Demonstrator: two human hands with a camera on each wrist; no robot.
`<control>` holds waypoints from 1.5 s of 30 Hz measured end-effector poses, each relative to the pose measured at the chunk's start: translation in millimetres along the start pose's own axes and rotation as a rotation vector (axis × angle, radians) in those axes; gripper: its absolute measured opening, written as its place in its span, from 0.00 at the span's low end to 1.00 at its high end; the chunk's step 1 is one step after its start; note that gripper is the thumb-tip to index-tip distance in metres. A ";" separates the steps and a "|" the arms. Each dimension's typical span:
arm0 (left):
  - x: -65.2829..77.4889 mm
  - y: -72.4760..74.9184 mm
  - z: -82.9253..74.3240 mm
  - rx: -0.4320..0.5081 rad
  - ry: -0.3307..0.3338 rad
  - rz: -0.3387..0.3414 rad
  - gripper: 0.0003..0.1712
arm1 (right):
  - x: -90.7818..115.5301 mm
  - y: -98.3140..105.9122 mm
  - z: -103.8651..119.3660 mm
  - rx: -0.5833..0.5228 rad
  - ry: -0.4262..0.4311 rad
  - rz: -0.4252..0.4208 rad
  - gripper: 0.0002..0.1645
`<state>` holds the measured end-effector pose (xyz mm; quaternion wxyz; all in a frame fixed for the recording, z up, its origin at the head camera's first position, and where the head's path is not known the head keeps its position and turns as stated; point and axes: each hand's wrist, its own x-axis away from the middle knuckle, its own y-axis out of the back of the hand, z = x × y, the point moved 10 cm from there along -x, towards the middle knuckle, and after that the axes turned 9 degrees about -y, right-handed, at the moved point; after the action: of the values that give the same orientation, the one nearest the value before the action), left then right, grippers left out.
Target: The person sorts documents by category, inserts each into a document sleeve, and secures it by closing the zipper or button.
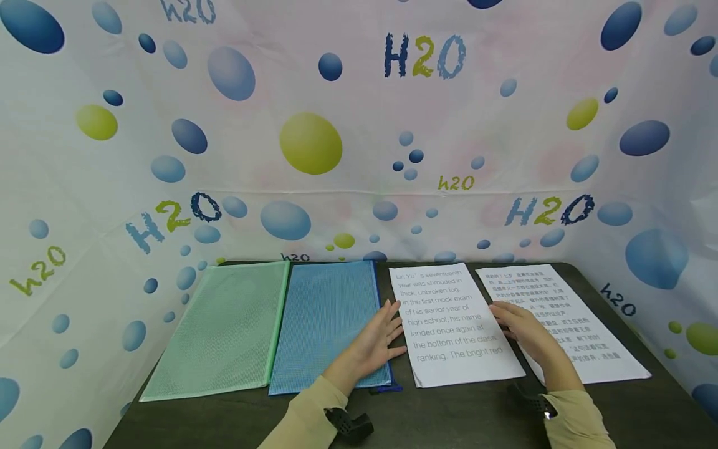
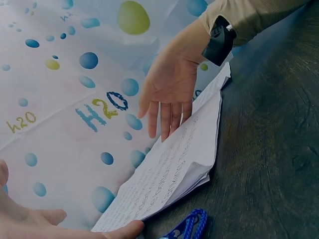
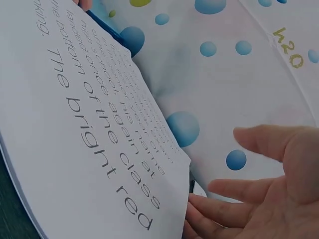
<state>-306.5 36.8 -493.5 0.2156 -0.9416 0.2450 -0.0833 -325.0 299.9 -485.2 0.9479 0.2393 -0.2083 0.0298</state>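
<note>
A stack of white sheets with large English print [image 1: 451,324] lies on the dark table, right of the middle. My left hand [image 1: 370,346] is at its left edge, fingers extended, over the border of a blue mesh pouch [image 1: 320,312]. At the stack's right edge is my right hand [image 1: 530,333], fingers nearly straight, partly over a second stack with Chinese print [image 1: 566,318]. In the right wrist view, the right hand's fingers [image 3: 224,211] meet the paper edge, with the thumb held apart. The left wrist view shows the left thumb [image 2: 127,231] by the near corner of the sheets.
A light green mesh pouch [image 1: 224,330] lies left of the blue one, their edges nearly touching. A blue cord loop [image 2: 192,224] sits by the stack's near left corner. Behind the dark table [image 1: 460,415] hangs a white bubble-print curtain [image 1: 359,93].
</note>
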 end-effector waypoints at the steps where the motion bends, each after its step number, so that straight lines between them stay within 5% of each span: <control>1: 0.0 0.3 0.0 0.005 0.000 -0.005 0.50 | -0.9 0.6 -2.0 -0.019 -0.008 0.002 0.45; 9: 0.4 1.4 1.1 0.029 0.004 -0.027 0.51 | -5.8 2.7 -10.7 -0.077 -0.023 0.004 0.36; 19: -0.9 6.1 0.9 0.033 -0.006 -0.032 0.51 | -5.8 5.6 -14.9 -0.184 -0.020 0.002 0.38; 29: 1.6 22.9 -28.1 -0.083 -0.073 -0.080 0.46 | -4.7 11.7 -14.9 -0.271 0.013 0.020 0.39; 32: 2.7 32.2 -41.2 -0.225 -0.126 -0.121 0.46 | -3.1 16.1 -13.4 -0.268 0.022 0.014 0.40; 37: 7.2 46.5 -66.8 -0.633 -0.268 -0.272 0.38 | -0.5 23.6 -11.2 -0.288 0.035 0.006 0.40; 42: 13.1 39.3 -84.9 -1.025 -0.411 -0.379 0.23 | 1.1 28.8 -10.6 -0.306 0.048 0.002 0.39; 45: 15.8 33.5 -87.9 -1.291 -0.435 -0.445 0.19 | 0.9 31.2 -11.6 -0.316 0.044 -0.004 0.39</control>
<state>-330.2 -29.4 -429.2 -0.3627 -0.9042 -0.0009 0.2257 -324.6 332.8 -480.3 0.9781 0.0869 -0.1892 0.0000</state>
